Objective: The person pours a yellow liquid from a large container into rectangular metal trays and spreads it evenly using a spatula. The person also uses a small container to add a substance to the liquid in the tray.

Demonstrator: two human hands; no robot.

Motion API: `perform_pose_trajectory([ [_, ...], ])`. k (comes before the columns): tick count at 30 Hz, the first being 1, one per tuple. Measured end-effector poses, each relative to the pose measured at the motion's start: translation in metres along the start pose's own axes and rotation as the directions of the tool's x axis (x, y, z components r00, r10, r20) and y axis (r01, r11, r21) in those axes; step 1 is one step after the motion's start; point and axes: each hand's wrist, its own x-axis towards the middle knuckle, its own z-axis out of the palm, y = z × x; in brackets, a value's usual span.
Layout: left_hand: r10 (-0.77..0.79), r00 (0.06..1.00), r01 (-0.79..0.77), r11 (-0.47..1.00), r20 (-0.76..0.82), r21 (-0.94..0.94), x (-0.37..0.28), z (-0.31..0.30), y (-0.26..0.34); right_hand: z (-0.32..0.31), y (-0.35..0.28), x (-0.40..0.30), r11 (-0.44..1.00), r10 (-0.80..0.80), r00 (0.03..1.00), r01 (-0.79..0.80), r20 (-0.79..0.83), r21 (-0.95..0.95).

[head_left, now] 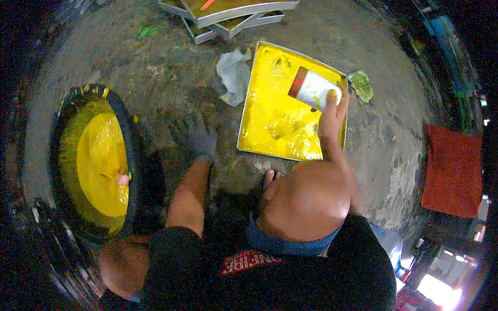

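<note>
My right hand grips the base end of a white cylindrical container with a red-brown band. The container is tipped on its side above a shallow square metal-rimmed tray, and yellow smears mark its wall. Glossy yellow liquid covers most of the tray's floor, with a few darker patches. My left hand, which looks grey and blurred, is left of the tray, fingers spread and nothing visible in them. Further left, a large black round tub contains more yellow liquid and a small pinkish object.
Several metal-rimmed trays are stacked crookedly beyond the yellow one. A crumpled whitish plastic sheet touches its left side; a green-yellow scrap lies by its right corner. A red-orange cloth or mat is at far right.
</note>
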Motion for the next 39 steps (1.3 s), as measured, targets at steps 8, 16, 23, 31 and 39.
perform_pose_trajectory([
  [8, -0.007, 0.993, 0.017, 0.996, -0.119, 0.089, -0.003, 0.021, -0.003, -0.005, 0.014, -0.038, 0.924, 0.34, 0.923, -0.293, 0.179, -0.247],
  [16, -0.005, 0.995, -0.001, 0.998, -0.103, -0.06, 0.01, 0.019, 0.005, -0.029, 0.071, -0.054, 0.962, -0.05, 0.997, 0.063, 0.055, -0.265],
  [23, -0.007, 0.999, 0.005, 0.998, -0.038, -0.058, 0.0, 0.009, 0.005, -0.038, 0.051, 0.023, 0.975, 0.047, 0.992, -0.072, -0.121, -0.211],
  [31, 0.015, 0.995, -0.02, 0.998, -0.094, -0.052, 0.0, 0.033, -0.003, -0.061, 0.038, 0.04, 0.979, 0.078, 0.987, -0.102, -0.14, -0.177],
  [39, -0.018, 1.0, 0.018, 1.0, -0.009, 0.023, -0.002, 0.014, 0.011, -0.109, 0.05, 0.021, 0.958, 0.123, 0.967, -0.174, -0.222, -0.229],
])
